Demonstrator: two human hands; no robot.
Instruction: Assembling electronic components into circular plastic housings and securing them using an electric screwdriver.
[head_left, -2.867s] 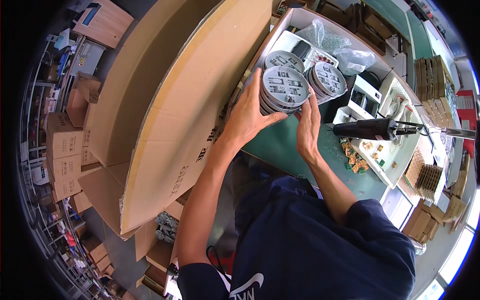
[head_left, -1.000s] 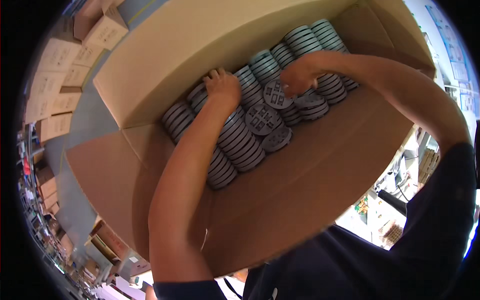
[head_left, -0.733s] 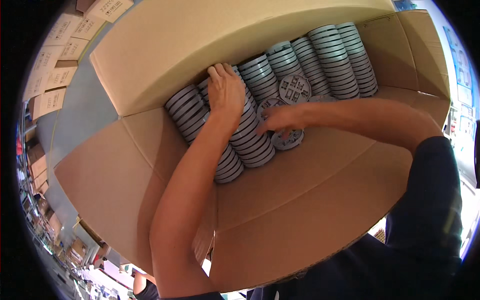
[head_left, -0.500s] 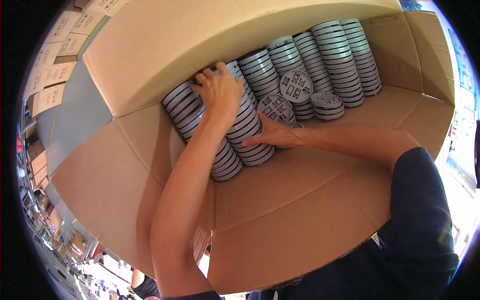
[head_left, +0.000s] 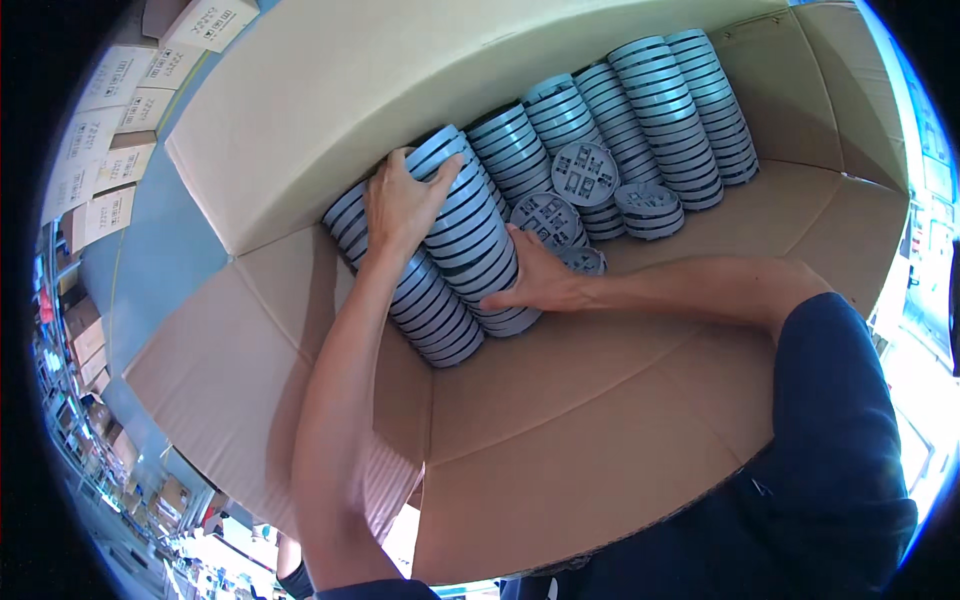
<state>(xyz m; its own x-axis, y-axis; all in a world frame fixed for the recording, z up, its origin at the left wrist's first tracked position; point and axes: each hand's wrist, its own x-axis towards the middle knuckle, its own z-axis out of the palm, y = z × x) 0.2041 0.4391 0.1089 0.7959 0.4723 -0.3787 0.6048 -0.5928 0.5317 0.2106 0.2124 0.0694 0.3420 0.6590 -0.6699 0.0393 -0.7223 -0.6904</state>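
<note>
A tilted stack of grey round plastic parts (head_left: 470,235), banded with dark gaps, leans inside an open cardboard box (head_left: 560,400). My left hand (head_left: 402,210) is closed round the upper part of that stack, its thumb on the near face and its fingertips over the far left side. Lower down, my right hand (head_left: 545,275) grips the right side near the bottom, thumb across the front. Another stack (head_left: 435,320) stands close against it on the left, partly behind my left hand and forearm. Loose round parts (head_left: 548,218) with square openings in their faces lie just beyond my right hand.
More tall stacks (head_left: 668,115) line the box's far wall toward the right. A short stack (head_left: 650,210) sits in front of them. Box flaps (head_left: 225,370) spread out at left and near side. White cartons (head_left: 110,80) are piled on the floor at upper left.
My left hand has shifted left and slightly down on the stack, its thumb now showing on the near face. My right hand stays at the stack's lower part.
</note>
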